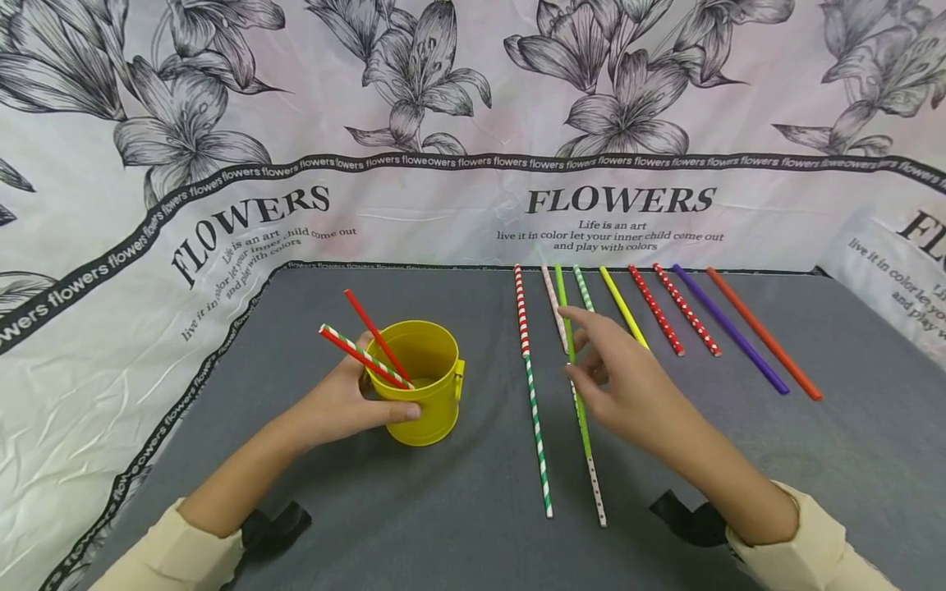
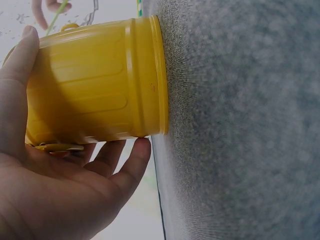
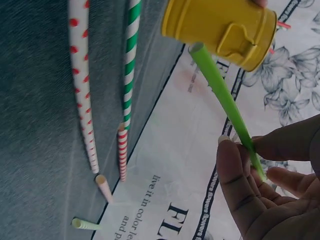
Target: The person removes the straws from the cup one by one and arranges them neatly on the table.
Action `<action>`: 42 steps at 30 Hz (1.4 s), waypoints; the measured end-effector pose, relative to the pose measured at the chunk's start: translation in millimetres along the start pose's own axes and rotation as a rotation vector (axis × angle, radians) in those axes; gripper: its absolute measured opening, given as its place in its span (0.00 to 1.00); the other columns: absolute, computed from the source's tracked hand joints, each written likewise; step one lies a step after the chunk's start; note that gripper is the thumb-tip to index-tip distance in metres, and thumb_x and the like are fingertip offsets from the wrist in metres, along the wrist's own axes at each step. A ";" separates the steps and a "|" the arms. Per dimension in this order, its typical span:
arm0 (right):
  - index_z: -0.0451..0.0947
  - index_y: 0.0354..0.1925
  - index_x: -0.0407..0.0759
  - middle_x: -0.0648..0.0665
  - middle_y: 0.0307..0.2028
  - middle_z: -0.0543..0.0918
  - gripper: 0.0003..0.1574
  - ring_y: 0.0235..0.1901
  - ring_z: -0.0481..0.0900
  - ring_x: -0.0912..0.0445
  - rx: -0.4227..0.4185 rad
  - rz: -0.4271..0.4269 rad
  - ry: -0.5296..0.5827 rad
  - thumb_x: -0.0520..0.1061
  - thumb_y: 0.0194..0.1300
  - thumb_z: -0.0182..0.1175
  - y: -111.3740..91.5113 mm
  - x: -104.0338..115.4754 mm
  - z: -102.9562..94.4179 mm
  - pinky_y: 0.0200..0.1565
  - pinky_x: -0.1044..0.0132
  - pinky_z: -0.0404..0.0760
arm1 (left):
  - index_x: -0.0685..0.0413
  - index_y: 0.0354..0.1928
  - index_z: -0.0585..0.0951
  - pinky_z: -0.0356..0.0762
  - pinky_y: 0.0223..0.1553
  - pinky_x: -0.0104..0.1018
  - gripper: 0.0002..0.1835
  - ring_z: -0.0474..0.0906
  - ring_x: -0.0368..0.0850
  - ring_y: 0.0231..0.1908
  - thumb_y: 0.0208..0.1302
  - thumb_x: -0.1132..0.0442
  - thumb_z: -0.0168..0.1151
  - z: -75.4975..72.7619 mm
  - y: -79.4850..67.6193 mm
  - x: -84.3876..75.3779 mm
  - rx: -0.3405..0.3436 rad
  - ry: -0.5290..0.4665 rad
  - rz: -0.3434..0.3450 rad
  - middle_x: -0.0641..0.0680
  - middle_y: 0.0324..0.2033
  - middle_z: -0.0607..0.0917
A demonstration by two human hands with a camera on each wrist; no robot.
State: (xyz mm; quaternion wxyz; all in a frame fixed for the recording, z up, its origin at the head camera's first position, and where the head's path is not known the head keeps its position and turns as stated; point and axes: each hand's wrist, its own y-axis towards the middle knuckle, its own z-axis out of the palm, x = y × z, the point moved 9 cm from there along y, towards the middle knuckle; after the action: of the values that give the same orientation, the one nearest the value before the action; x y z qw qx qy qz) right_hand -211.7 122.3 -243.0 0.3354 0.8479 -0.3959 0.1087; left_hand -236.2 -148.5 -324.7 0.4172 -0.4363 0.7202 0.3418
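Note:
My left hand (image 1: 336,402) grips a small yellow bucket (image 1: 430,419) from its left side, thumb across the front. The bucket stands on the grey tabletop; the left wrist view shows its base against the surface. Leaning inside it are a plain red straw (image 1: 369,324) and a green-and-white striped straw (image 1: 343,338) with red along its side. Right of the bucket, my right hand (image 1: 628,386) pinches a light green straw (image 3: 220,85) between thumb and fingers. In the right wrist view this straw's near end is raised off the table.
Straws lie in a row on the right: red-striped (image 1: 521,304), green-striped (image 1: 539,451), pale pink (image 1: 552,300), dotted white (image 1: 597,497), yellow (image 1: 621,297), red dotted ones (image 1: 654,308), purple (image 1: 727,328) and orange (image 1: 761,332). Behind the grey table (image 1: 473,525) hangs a flower-printed cloth (image 1: 421,213).

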 end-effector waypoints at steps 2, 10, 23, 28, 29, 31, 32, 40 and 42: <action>0.68 0.66 0.34 0.44 0.39 0.74 0.38 0.27 0.74 0.61 0.009 0.003 -0.037 0.23 0.57 0.63 -1.7 -2.7 -0.1 0.31 0.65 0.79 | 0.49 0.67 0.63 0.71 0.59 0.52 0.45 0.74 0.48 0.56 0.51 0.56 0.80 0.3 0.5 -0.4 0.001 -0.003 0.006 0.52 0.58 0.76; 0.74 0.60 0.32 0.42 0.40 0.76 0.30 0.26 0.70 0.60 0.114 0.096 -0.103 0.24 0.58 0.58 -11.3 -18.3 2.5 0.26 0.67 0.73 | 0.49 0.67 0.63 0.71 0.59 0.53 0.45 0.75 0.48 0.56 0.50 0.56 0.81 0.4 -0.1 -0.4 -0.006 0.007 -0.003 0.52 0.58 0.77; 0.75 0.59 0.32 0.41 0.41 0.78 0.31 0.29 0.72 0.57 0.246 0.221 -0.148 0.27 0.55 0.63 -18.1 -39.5 8.4 0.26 0.64 0.74 | 0.49 0.67 0.63 0.70 0.60 0.54 0.46 0.74 0.49 0.56 0.50 0.56 0.81 0.0 0.3 -1.3 -0.007 0.018 -0.010 0.52 0.58 0.76; 0.77 0.56 0.31 0.40 0.43 0.80 0.29 0.33 0.75 0.54 0.270 0.219 -0.162 0.28 0.53 0.65 -19.9 -43.4 9.7 0.29 0.62 0.76 | 0.49 0.67 0.63 0.72 0.57 0.52 0.46 0.74 0.49 0.56 0.50 0.55 0.81 -0.3 -0.5 0.5 -0.007 0.025 -0.018 0.52 0.57 0.77; 0.77 0.55 0.31 0.39 0.44 0.80 0.29 0.34 0.76 0.53 0.276 0.217 -0.166 0.28 0.53 0.65 -20.0 -44.0 10.1 0.30 0.61 0.76 | 0.49 0.67 0.62 0.73 0.57 0.52 0.46 0.75 0.49 0.55 0.50 0.55 0.81 -0.2 -0.6 0.7 -0.005 0.020 -0.016 0.53 0.57 0.77; 0.78 0.54 0.31 0.40 0.43 0.80 0.27 0.34 0.75 0.53 0.290 0.219 -0.177 0.28 0.52 0.66 -20.3 -46.2 11.4 0.30 0.61 0.75 | 0.49 0.67 0.63 0.73 0.57 0.53 0.46 0.75 0.49 0.55 0.50 0.56 0.81 0.4 -0.3 0.8 0.001 -0.001 -0.004 0.53 0.58 0.77; 0.78 0.53 0.31 0.40 0.42 0.80 0.27 0.33 0.75 0.53 0.299 0.224 -0.181 0.29 0.52 0.66 -20.5 -47.7 12.2 0.29 0.61 0.75 | 0.49 0.67 0.63 0.73 0.57 0.53 0.45 0.76 0.50 0.55 0.51 0.56 0.81 0.7 -0.1 0.6 0.005 -0.010 0.003 0.54 0.58 0.77; 0.79 0.50 0.34 0.47 0.34 0.77 0.24 0.32 0.73 0.53 0.459 0.305 -0.212 0.35 0.55 0.72 -28.0 -65.9 24.0 0.29 0.59 0.74 | 0.51 0.67 0.63 0.72 0.58 0.54 0.44 0.76 0.50 0.55 0.52 0.57 0.80 1.9 0.2 -1.2 0.023 -0.043 0.044 0.56 0.59 0.76; 0.78 0.50 0.34 0.46 0.34 0.77 0.24 0.32 0.73 0.53 0.521 0.330 -0.215 0.36 0.55 0.72 -30.3 -71.4 28.2 0.30 0.58 0.76 | 0.51 0.67 0.63 0.72 0.57 0.54 0.44 0.76 0.50 0.55 0.52 0.58 0.80 2.1 0.1 -1.2 0.023 -0.047 0.043 0.56 0.59 0.76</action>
State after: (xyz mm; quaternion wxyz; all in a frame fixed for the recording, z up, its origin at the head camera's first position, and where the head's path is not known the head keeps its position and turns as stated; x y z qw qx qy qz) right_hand -238.8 160.5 -310.9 0.0411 0.8363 -0.5201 0.1689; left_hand -235.3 -146.2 -324.5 0.4316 -0.4078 0.7233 0.3525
